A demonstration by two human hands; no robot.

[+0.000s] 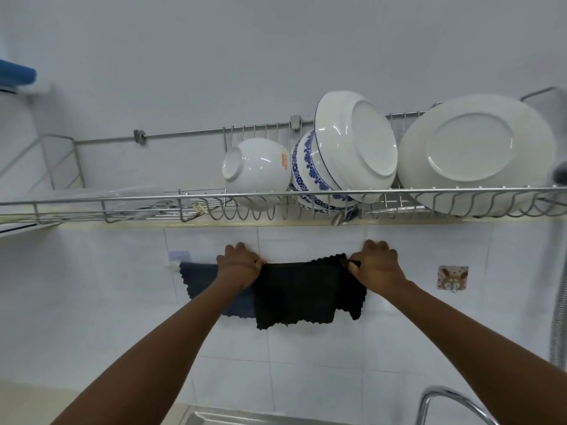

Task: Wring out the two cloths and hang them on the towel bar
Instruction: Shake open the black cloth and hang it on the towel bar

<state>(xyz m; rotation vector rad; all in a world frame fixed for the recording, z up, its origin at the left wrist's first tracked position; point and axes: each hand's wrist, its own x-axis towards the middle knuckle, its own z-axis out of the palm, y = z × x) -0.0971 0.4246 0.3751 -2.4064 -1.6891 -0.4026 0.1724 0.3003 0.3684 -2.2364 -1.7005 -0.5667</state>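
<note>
A black cloth (302, 291) hangs spread out against the white tiled wall, draped over the towel bar (171, 265), of which only the left end shows. My left hand (239, 261) pinches the cloth's upper left corner. My right hand (376, 261) pinches its upper right corner. A dark blue cloth (199, 282) hangs on the bar to the left, partly behind my left forearm and the black cloth.
A wire dish rack (276, 197) runs across the wall just above my hands, holding white bowls (256, 171), a blue-patterned bowl (306, 170) and a large plate (475, 151). A wall hook (453, 279) sits to the right. A faucet (441, 400) and sink edge (233, 417) lie below.
</note>
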